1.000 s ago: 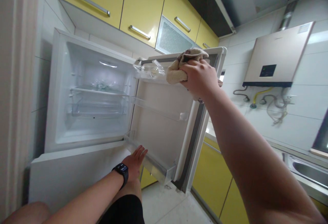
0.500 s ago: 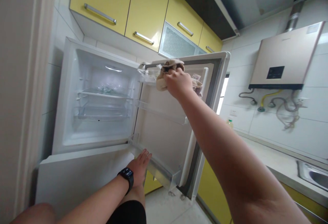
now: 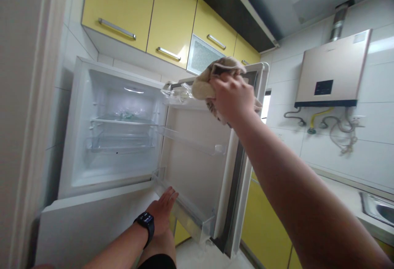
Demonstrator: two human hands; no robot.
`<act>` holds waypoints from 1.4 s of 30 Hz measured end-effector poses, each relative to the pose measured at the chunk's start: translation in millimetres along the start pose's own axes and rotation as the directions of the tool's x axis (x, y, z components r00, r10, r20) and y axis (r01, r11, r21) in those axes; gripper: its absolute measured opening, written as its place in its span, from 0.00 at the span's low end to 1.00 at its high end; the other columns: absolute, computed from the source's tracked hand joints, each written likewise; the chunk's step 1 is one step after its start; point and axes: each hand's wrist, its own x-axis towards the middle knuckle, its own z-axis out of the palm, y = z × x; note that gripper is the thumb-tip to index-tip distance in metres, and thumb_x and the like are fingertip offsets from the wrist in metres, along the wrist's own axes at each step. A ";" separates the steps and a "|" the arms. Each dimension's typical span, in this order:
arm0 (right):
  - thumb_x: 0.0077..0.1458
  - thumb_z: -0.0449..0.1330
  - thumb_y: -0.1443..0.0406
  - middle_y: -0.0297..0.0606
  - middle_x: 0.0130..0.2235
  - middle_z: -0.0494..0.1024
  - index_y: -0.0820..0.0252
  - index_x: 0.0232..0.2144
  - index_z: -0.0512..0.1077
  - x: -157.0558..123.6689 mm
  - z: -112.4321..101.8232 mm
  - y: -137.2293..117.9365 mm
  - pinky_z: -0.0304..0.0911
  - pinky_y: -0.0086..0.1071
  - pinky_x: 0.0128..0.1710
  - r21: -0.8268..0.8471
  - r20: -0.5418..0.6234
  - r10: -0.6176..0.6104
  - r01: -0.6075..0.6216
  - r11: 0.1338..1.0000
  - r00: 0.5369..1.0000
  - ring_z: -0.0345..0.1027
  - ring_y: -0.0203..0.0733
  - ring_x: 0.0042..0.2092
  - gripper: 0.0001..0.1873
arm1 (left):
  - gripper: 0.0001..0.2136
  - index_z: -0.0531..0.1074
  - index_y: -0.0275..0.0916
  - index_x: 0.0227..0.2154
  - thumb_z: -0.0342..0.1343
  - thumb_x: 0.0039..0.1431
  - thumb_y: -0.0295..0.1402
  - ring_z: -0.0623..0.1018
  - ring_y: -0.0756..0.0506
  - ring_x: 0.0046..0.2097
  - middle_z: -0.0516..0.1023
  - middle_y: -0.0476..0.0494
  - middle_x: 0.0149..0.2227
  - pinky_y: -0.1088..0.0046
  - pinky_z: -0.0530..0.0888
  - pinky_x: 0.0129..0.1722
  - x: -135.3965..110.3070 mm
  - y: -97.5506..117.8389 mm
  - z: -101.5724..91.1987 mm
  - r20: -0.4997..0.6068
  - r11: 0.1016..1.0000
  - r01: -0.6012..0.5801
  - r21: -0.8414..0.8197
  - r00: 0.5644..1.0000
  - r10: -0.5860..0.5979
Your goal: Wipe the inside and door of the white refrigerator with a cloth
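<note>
My right hand (image 3: 234, 96) is closed around a bunched beige and brown cloth (image 3: 203, 85) at the top of the open fridge door (image 3: 193, 142). Part of the cloth droops below my fingers, and it covers the outer end of the upper door shelf. Down at the lower clear door shelf (image 3: 192, 222), my left hand (image 3: 160, 213) has its fingers stretched out by the shelf's edge; whether they touch it I cannot tell. A black watch (image 3: 145, 222) is on that wrist. Clear plastic (image 3: 181, 93) lies on the upper door shelf, left of the cloth.
The fridge compartment (image 3: 80, 137) stands open at left, with a plastic bag (image 3: 127, 114) on its glass shelf and a clear drawer (image 3: 123, 141) below. Yellow cabinets (image 3: 120, 2) hang above. At right are a water heater (image 3: 334, 70) and a sink (image 3: 369, 205).
My right hand has moved right along the top of the door with the cloth, toward its outer edge. My left hand stays by the lower shelf. The view has shifted slightly.
</note>
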 end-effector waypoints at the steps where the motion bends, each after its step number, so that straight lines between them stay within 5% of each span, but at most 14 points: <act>1: 0.66 0.52 0.62 0.52 0.51 0.75 0.63 0.53 0.74 -1.0 -6.6 13.7 0.62 0.42 0.41 -0.009 -0.051 0.057 -0.057 0.998 0.997 0.64 0.58 0.56 0.19 | 0.45 0.49 0.37 0.72 0.49 0.46 0.20 0.45 0.40 0.76 0.44 0.38 0.76 0.57 0.69 0.66 -0.5 -0.7 1.6 -0.005 1.000 0.018 -0.007 1.000 -0.018; 4: 0.67 0.49 0.59 0.53 0.52 0.73 0.66 0.54 0.74 -5.1 -11.7 51.6 0.59 0.43 0.42 -0.015 -0.123 0.170 -0.173 0.985 0.978 0.61 0.60 0.58 0.22 | 0.45 0.50 0.35 0.71 0.50 0.45 0.21 0.43 0.40 0.76 0.44 0.39 0.76 0.59 0.69 0.66 -2.2 -5.2 6.0 -0.019 1.000 0.022 -0.016 1.000 -0.022; 9: 0.60 0.58 0.56 0.46 0.47 0.77 0.62 0.47 0.77 -24.3 7.1 73.0 0.59 0.40 0.40 0.027 -0.024 0.141 -0.140 0.990 0.990 0.67 0.49 0.46 0.19 | 0.43 0.53 0.35 0.70 0.50 0.46 0.22 0.43 0.43 0.76 0.47 0.40 0.75 0.64 0.69 0.65 -5.0 -15.2 12.6 -0.073 1.000 0.011 -0.010 0.997 -0.011; 14: 0.55 0.62 0.56 0.45 0.44 0.78 0.57 0.46 0.77 -73.3 9.7 44.3 0.57 0.37 0.35 0.033 0.041 0.149 -0.150 0.988 0.988 0.68 0.46 0.39 0.18 | 0.43 0.55 0.39 0.69 0.49 0.45 0.21 0.47 0.45 0.76 0.49 0.43 0.75 0.66 0.70 0.64 -5.7 -18.0 15.4 -0.115 1.000 0.015 -0.027 0.993 -0.018; 20: 0.57 0.60 0.60 0.42 0.46 0.79 0.51 0.49 0.76 -180.5 10.5 -4.4 0.54 0.34 0.30 0.057 0.286 0.133 -0.155 0.986 0.949 0.71 0.45 0.36 0.16 | 0.43 0.55 0.39 0.69 0.49 0.45 0.19 0.49 0.43 0.75 0.49 0.42 0.75 0.63 0.69 0.65 -7.2 -19.4 16.1 -0.135 1.000 0.009 -0.029 0.991 -0.013; 25: 0.59 0.61 0.59 0.40 0.44 0.80 0.49 0.50 0.76 -233.2 19.2 -13.3 0.58 0.35 0.32 0.081 0.326 0.174 -0.210 0.974 0.929 0.73 0.46 0.37 0.17 | 0.44 0.56 0.40 0.69 0.49 0.43 0.18 0.50 0.44 0.75 0.49 0.42 0.75 0.64 0.69 0.65 -8.9 -16.9 14.4 -0.135 0.999 0.017 -0.038 0.991 -0.022; 28: 0.61 0.59 0.58 0.41 0.46 0.80 0.50 0.51 0.76 -219.5 20.5 1.0 0.58 0.35 0.33 0.052 0.214 0.215 -0.230 0.972 0.953 0.73 0.49 0.41 0.17 | 0.44 0.56 0.39 0.69 0.48 0.44 0.18 0.49 0.44 0.75 0.49 0.42 0.75 0.64 0.68 0.66 -7.4 -15.7 15.6 -0.130 0.999 0.034 -0.037 0.991 -0.039; 33: 0.62 0.58 0.56 0.42 0.50 0.78 0.49 0.53 0.74 -147.7 19.1 38.0 0.59 0.38 0.36 0.016 -0.049 0.363 -0.363 0.932 0.930 0.70 0.52 0.45 0.18 | 0.42 0.56 0.36 0.69 0.48 0.46 0.18 0.48 0.43 0.75 0.50 0.40 0.75 0.65 0.64 0.69 -5.8 -16.0 17.7 -0.138 0.999 0.033 -0.030 0.990 -0.037; 37: 0.59 0.60 0.57 0.45 0.48 0.78 0.52 0.50 0.76 -108.5 19.3 54.6 0.61 0.40 0.39 0.035 -0.029 0.339 -0.338 0.941 0.940 0.69 0.53 0.45 0.18 | 0.41 0.56 0.35 0.69 0.48 0.47 0.19 0.47 0.43 0.76 0.51 0.40 0.74 0.65 0.63 0.69 -7.4 -17.3 15.8 -0.138 1.000 0.003 -0.022 0.990 -0.006; 42: 0.57 0.60 0.57 0.43 0.47 0.77 0.49 0.51 0.76 -125.2 15.9 48.6 0.61 0.39 0.36 0.008 0.092 0.334 -0.336 0.942 0.938 0.70 0.50 0.41 0.19 | 0.41 0.57 0.37 0.69 0.49 0.47 0.21 0.51 0.41 0.75 0.52 0.40 0.74 0.64 0.66 0.68 -8.4 -16.1 10.5 -0.164 0.999 -0.020 -0.028 0.986 0.015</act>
